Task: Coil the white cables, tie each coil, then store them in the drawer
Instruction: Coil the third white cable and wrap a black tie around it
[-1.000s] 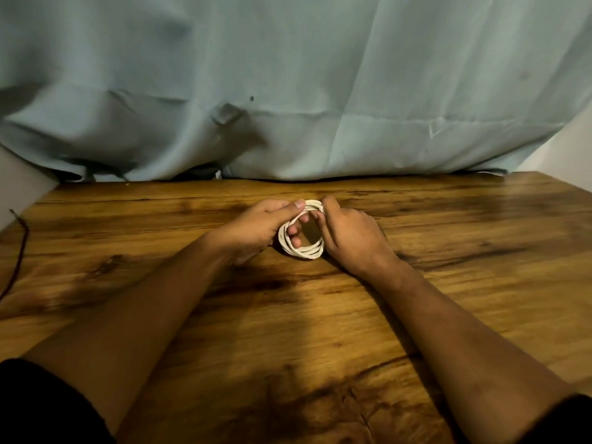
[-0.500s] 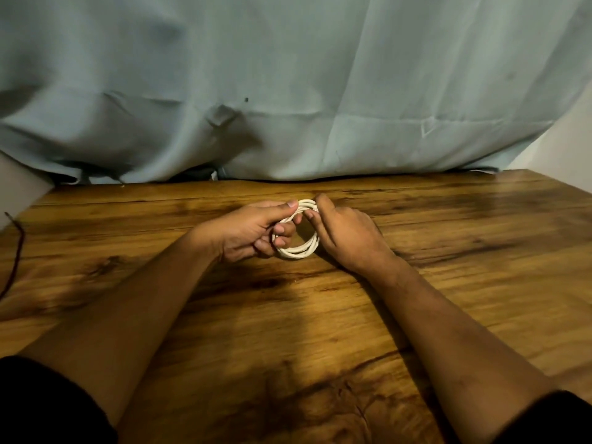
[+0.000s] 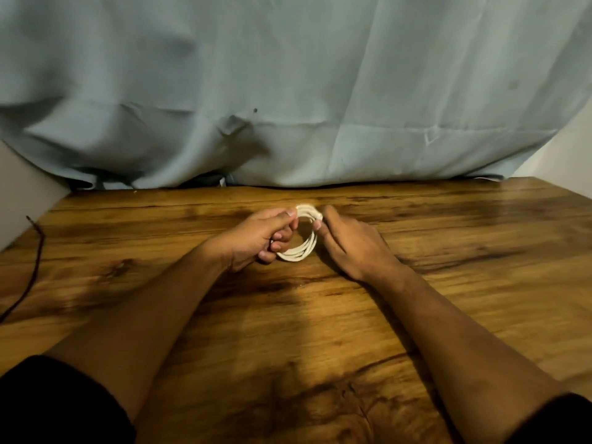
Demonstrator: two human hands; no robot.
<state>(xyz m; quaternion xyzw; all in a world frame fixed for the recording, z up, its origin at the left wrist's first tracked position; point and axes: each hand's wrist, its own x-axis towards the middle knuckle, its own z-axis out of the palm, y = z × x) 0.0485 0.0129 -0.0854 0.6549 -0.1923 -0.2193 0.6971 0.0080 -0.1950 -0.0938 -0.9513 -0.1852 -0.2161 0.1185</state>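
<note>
A white cable coil point(image 3: 303, 248) of several loops stands between my hands at the middle of the wooden table point(image 3: 448, 283). My left hand point(image 3: 256, 238) grips the coil's left side, thumb on top and fingers curled through the ring. My right hand point(image 3: 349, 241) pinches the top right of the coil with thumb and fingertips. The coil's near edge rests close to the tabletop. No drawer is in view.
A pale blue cloth point(image 3: 288, 91) hangs along the table's far edge. A thin dark cord point(image 3: 30, 270) trails over the left edge of the table. White walls show at both far corners.
Both hands stay on the coil and have shifted slightly with it. My left fingers have curled further through the ring; the coil looks more upright and rounder.
</note>
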